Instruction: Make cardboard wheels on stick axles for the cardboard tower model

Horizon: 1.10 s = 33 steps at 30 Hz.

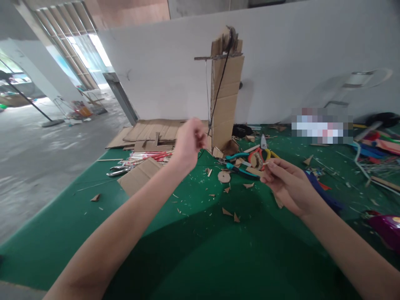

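My left hand (pixel 191 139) is closed, slightly blurred, at the lower end of a black cord (pixel 221 81), which its fingertips appear to pinch. The cord slants down, nearly straight, from a dark round part (pixel 230 37) atop an upright cardboard tower (pixel 228 100). A thin wire (pixel 206 87) hangs from a narrow strip (pixel 203 58) jutting out near the tower's top. On the right, my right hand (pixel 286 183) pinches a short pale stick (pixel 266 163) between thumb and fingers. A small cardboard disc (pixel 224 177) lies on the green table between my hands.
Teal-handled pliers (pixel 240 170) and orange-handled scissors (pixel 264 148) lie beside my right hand. Cardboard sheets (pixel 150 129), red-and-white sticks (pixel 150 156) and a silver tool (pixel 118 170) are at left. Scraps litter the green tabletop (pixel 200 258); a purple object (pixel 386 229) sits far right.
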{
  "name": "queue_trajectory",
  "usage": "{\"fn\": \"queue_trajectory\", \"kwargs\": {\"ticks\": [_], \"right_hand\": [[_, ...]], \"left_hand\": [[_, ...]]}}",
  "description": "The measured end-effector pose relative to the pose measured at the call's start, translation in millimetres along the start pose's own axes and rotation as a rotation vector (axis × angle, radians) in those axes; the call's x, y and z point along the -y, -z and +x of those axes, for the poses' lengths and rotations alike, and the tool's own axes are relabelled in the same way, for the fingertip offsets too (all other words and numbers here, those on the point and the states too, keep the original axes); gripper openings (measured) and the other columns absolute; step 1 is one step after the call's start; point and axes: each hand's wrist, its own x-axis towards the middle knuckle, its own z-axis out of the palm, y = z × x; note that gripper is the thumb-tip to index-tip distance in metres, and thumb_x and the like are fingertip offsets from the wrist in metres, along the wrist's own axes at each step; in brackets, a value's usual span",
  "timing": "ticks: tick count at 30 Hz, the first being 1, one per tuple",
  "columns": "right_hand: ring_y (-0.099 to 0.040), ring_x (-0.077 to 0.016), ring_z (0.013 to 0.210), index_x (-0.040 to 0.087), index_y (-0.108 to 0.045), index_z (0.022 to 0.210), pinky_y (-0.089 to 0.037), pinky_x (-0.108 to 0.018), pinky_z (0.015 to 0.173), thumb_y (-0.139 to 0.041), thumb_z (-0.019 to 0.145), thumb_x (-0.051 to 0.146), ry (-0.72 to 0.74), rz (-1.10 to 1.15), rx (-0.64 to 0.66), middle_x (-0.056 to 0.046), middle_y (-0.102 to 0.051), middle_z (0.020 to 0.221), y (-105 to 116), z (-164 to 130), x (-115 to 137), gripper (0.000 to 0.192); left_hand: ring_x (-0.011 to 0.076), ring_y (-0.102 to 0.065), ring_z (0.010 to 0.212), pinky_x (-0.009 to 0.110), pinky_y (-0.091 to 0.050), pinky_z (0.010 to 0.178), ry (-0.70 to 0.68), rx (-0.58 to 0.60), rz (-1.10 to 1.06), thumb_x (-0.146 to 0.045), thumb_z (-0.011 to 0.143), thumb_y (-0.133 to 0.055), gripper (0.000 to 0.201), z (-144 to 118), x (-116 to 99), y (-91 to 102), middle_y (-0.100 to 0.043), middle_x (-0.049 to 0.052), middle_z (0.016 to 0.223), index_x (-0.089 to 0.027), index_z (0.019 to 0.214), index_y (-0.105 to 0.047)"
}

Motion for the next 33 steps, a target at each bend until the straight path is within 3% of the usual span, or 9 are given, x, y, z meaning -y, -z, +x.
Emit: {"fn": "queue_trajectory", "kwargs": {"ticks": [4,8,10,11,15,20,24,29,33], "right_hand": [[-0.04,-0.0067,0.05,0.018,-0.063,0.069,-0.041,-0.022,0.049,-0.075,0.064,0.022,0.112,0.081,-0.187,0.005,-0.045,0.055,5.1,6.0,10.0,0.014],[-0.039,-0.0062,0.047,0.018,-0.063,0.069,-0.04,-0.022,0.047,-0.074,0.061,0.016,0.239,0.09,-0.371,0.005,-0.045,0.05,9.5,8.4,19.4,0.014],[-0.039,-0.0063,0.046,0.018,-0.062,0.069,-0.04,-0.022,0.047,-0.074,0.061,0.016,0.288,0.076,-0.411,0.006,-0.045,0.049,11.4,9.0,23.0,0.014],[-0.039,-0.0063,0.045,0.018,-0.062,0.068,-0.039,-0.022,0.046,-0.073,0.061,0.016,0.305,0.071,-0.42,0.006,-0.044,0.048,12.3,9.4,24.4,0.013],[-0.039,-0.0069,0.042,0.018,-0.062,0.066,-0.038,-0.023,0.045,-0.07,0.06,0.014,0.373,0.028,-0.446,0.007,-0.045,0.044,15.0,12.0,27.7,0.011],[-0.04,-0.0075,0.042,0.018,-0.062,0.065,-0.035,-0.025,0.045,-0.068,0.061,0.014,0.468,-0.069,-0.427,0.006,-0.046,0.044,16.3,13.3,26.3,0.009],[-0.043,-0.0086,0.045,0.019,-0.064,0.069,-0.033,-0.026,0.045,-0.069,0.067,0.017,0.513,-0.216,-0.374,0.005,-0.048,0.048,17.4,11.7,21.3,0.006],[-0.045,-0.0095,0.046,0.021,-0.064,0.076,-0.033,-0.026,0.045,-0.067,0.073,0.023,0.517,-0.413,-0.265,0.004,-0.052,0.052,16.7,7.0,16.4,0.004],[-0.046,-0.009,0.047,0.02,-0.063,0.078,-0.035,-0.024,0.046,-0.065,0.075,0.023,0.508,-0.473,-0.224,0.004,-0.053,0.053,17.1,6.1,16.2,0.004]], "left_hand": [[0.0089,-0.051,0.056,0.023,-0.04,0.051,-0.081,0.001,0.0,-0.026,0.092,-0.017,0.039,5.7,-18.0,25.5,-0.046,0.0,0.062,-0.018,0.075,-0.051],[0.0106,-0.058,0.071,0.025,-0.045,0.058,-0.283,0.526,0.232,-0.023,0.091,-0.022,0.037,-19.7,-28.3,5.2,-0.06,0.005,0.09,-0.018,0.087,-0.059],[0.0146,-0.058,0.09,0.026,-0.047,0.071,-0.356,0.691,0.282,-0.018,0.086,-0.041,0.026,-35.6,-24.0,-19.5,-0.063,0.002,0.104,-0.024,0.102,-0.06],[0.017,-0.055,0.101,0.029,-0.046,0.078,-0.493,0.742,0.41,-0.014,0.084,-0.041,0.035,-42.5,-20.1,-33.8,-0.061,0.003,0.112,-0.025,0.114,-0.055],[0.0273,-0.05,0.11,0.043,-0.04,0.086,-0.747,0.667,0.847,-0.013,0.085,-0.04,0.033,-54.6,-0.8,-92.1,-0.06,0.013,0.115,-0.013,0.113,-0.056],[0.0249,-0.059,0.093,0.042,-0.041,0.08,-0.65,0.746,0.864,-0.016,0.082,-0.044,0.024,-50.1,13.0,-136.9,-0.066,0.013,0.1,-0.012,0.098,-0.062],[0.0218,-0.059,0.095,0.037,-0.041,0.081,-0.719,0.747,0.717,-0.011,0.078,-0.045,0.019,-55.1,18.4,-139.8,-0.067,0.008,0.096,-0.015,0.084,-0.063],[0.0214,-0.059,0.094,0.038,-0.041,0.082,-0.696,0.618,0.717,-0.012,0.084,-0.042,0.027,-52.9,19.5,-136.3,-0.063,0.009,0.102,-0.016,0.105,-0.059],[0.025,-0.059,0.094,0.042,-0.041,0.078,-0.6,0.746,0.813,-0.01,0.082,-0.043,0.025,-47.8,11.7,-144.1,-0.063,0.008,0.096,-0.016,0.097,-0.061]]}}
